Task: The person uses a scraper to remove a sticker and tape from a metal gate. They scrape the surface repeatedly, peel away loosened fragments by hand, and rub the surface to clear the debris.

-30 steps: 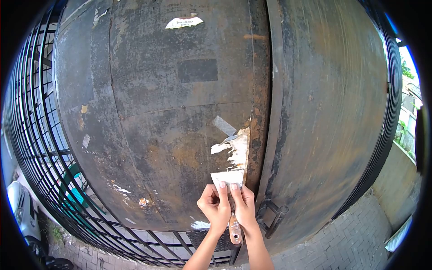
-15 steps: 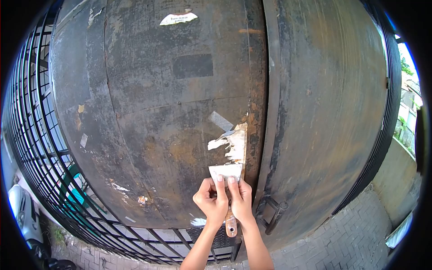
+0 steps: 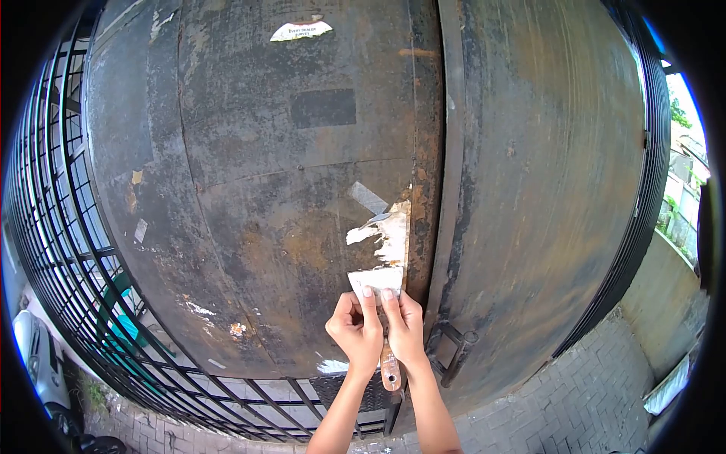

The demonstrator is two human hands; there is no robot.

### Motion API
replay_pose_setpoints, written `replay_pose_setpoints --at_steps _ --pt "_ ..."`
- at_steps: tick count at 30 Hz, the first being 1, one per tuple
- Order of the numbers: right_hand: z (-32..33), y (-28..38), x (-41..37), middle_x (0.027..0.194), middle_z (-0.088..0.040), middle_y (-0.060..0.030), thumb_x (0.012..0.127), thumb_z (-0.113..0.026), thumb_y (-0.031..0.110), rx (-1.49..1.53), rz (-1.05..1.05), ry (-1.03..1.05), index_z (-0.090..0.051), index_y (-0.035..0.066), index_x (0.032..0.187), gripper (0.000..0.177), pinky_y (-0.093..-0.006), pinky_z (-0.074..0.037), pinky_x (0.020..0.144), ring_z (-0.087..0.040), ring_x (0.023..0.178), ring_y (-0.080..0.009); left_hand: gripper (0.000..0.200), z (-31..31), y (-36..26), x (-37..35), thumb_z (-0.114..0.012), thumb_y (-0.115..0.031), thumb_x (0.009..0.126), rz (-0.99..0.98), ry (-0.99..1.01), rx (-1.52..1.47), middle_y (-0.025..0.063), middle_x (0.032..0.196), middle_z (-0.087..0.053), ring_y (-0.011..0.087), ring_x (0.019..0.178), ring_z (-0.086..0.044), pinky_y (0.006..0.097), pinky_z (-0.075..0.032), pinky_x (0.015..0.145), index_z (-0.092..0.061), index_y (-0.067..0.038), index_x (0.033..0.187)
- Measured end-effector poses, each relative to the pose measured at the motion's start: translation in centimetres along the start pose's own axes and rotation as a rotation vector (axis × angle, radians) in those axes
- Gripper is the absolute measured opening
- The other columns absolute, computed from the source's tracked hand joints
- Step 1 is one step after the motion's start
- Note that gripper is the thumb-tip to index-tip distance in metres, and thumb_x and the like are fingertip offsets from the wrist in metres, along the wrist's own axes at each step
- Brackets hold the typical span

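Note:
Both my hands grip a putty knife. Its pale flat blade (image 3: pixel 376 281) points up against a dark, rust-stained metal gate panel (image 3: pixel 249 204), and its wooden handle (image 3: pixel 390 371) hangs down between my wrists. My left hand (image 3: pixel 357 330) holds the blade's left side, thumb flat on the metal, fingers curled. My right hand (image 3: pixel 403 327) does likewise on the right side. Just above the blade edge is a torn patch of white paper (image 3: pixel 393 231) stuck to the panel. A grey strip of tape (image 3: pixel 368 198) lies slantwise above it.
A second metal panel (image 3: pixel 544 189) stands right of the vertical seam, with a bar handle (image 3: pixel 458 357) close to my right hand. Black railings (image 3: pixel 57 227) flank the gate at left. A parked car (image 3: pixel 44 363) and brick paving (image 3: pixel 544 416) show below.
The putty knife and both hands have shifted slightly up the panel, so the blade edge is nearer the torn white paper. The grip looks the same.

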State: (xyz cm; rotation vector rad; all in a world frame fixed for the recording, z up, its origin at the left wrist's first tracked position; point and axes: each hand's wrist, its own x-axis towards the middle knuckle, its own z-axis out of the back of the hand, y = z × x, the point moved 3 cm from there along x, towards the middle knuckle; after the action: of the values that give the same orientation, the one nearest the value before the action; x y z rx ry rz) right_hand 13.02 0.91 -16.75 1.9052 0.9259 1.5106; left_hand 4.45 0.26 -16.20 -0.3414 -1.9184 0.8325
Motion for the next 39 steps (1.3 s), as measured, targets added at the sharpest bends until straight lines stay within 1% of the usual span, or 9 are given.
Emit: replay_pose_setpoints --at_steps 4,8,9,12,13,17,28,33,39 --pt "-0.2 -0.2 0.3 0.074 -0.058 -0.0015 0.095 -0.049 0.025 -0.07 0.067 -0.003 -0.058 -0.003 0.091 0.03 -0.0234 -0.041 0.06 -0.046 0.068 -0.0044 0.031 0.0 -0.3 0.5 -0.059 -0.013 0.089 -0.095 -0.014 0.051 -0.007 0.052 -0.042 -0.0004 0.048 -0.031 0.02 -0.023 0.041 -0.048 -0.001 0.062" --pt "-0.8 1.5 2.0 0.059 -0.052 -0.0105 0.095 -0.049 0.023 -0.254 0.166 0.015 -0.054 -0.004 0.081 0.031 -0.0294 -0.039 0.05 -0.046 0.056 -0.0077 0.032 -0.4 -0.4 2.0 -0.058 -0.013 0.089 -0.136 -0.088 0.049 -0.0056 0.051 -0.042 -0.0001 0.049 -0.031 0.0204 -0.023 0.041 -0.047 -0.001 0.061" --pt "-0.9 1.4 2.2 0.054 -0.048 -0.014 0.094 -0.049 0.022 -0.213 0.158 0.001 -0.052 -0.005 0.077 0.032 -0.0316 -0.037 0.046 -0.045 0.051 -0.009 0.033 -0.5 -0.8 2.0 -0.058 -0.013 0.089 -0.076 -0.069 -0.007 -0.0055 0.052 -0.041 0.0 0.05 -0.032 0.0207 -0.024 0.041 -0.045 -0.002 0.061" --pt "-0.1 -0.4 0.4 0.057 -0.051 -0.0133 0.094 -0.05 0.021 -0.236 0.201 -0.086 -0.053 -0.005 0.079 0.03 -0.0292 -0.038 0.048 -0.046 0.053 -0.0084 0.034 0.1 -0.2 0.7 -0.058 -0.013 0.089 -0.087 -0.002 0.075 -0.0064 0.052 -0.04 0.0 0.05 -0.032 0.0207 -0.024 0.041 -0.044 -0.002 0.06" --pt "-0.2 -0.6 -0.2 0.059 -0.053 -0.0096 0.094 -0.05 0.022 -0.164 0.202 -0.116 -0.055 -0.005 0.082 0.03 -0.027 -0.039 0.05 -0.045 0.056 -0.0069 0.034 0.2 0.2 0.2 -0.058 -0.013 0.089 -0.082 0.005 0.056 -0.0067 0.052 -0.04 -0.0001 0.05 -0.031 0.0203 -0.023 0.041 -0.043 -0.003 0.06" --pt "0.4 -0.8 -0.4 0.063 -0.054 -0.0035 0.095 -0.049 0.025 -0.141 0.077 -0.034 -0.057 -0.005 0.087 0.032 -0.0252 -0.039 0.053 -0.045 0.06 -0.0049 0.031 0.4 0.5 -0.5 -0.058 -0.011 0.089 -0.015 0.013 0.018 -0.0071 0.053 -0.042 -0.0009 0.05 -0.032 0.0192 -0.022 0.042 -0.047 -0.002 0.062" --pt "0.2 -0.8 -0.5 0.072 -0.058 -0.0008 0.096 -0.048 0.023 -0.026 0.015 -0.015 -0.057 -0.003 0.088 0.029 -0.0238 -0.039 0.057 -0.045 0.066 -0.0041 0.031 0.2 1.0 -0.4 -0.058 -0.013 0.09 -0.049 0.003 -0.035 -0.0072 0.053 -0.043 -0.0015 0.049 -0.033 0.0185 -0.022 0.042 -0.048 -0.002 0.063" --pt "1.3 -0.8 -1.8 0.069 -0.045 0.0054 0.096 -0.048 0.02 0.018 -0.048 0.012 -0.056 -0.002 0.09 0.024 -0.0195 -0.033 0.055 -0.036 0.064 -0.0019 0.033 -0.2 0.8 -0.5 -0.058 -0.012 0.09 0.005 -0.016 -0.093 -0.0065 0.05 -0.043 -0.0014 0.048 -0.032 0.0183 -0.023 0.041 -0.045 -0.003 0.061" --pt "1.0 -0.1 -1.7 0.068 -0.045 0.0045 0.096 -0.047 0.019 0.009 -0.071 -0.04 -0.054 -0.003 0.089 0.025 -0.0204 -0.033 0.055 -0.036 0.064 -0.0024 0.034 -0.4 0.3 -0.4 -0.06 -0.012 0.089 0.009 -0.021 -0.073 -0.0063 0.048 -0.041 -0.0008 0.046 -0.032 0.0188 -0.022 0.04 -0.046 -0.003 0.06"
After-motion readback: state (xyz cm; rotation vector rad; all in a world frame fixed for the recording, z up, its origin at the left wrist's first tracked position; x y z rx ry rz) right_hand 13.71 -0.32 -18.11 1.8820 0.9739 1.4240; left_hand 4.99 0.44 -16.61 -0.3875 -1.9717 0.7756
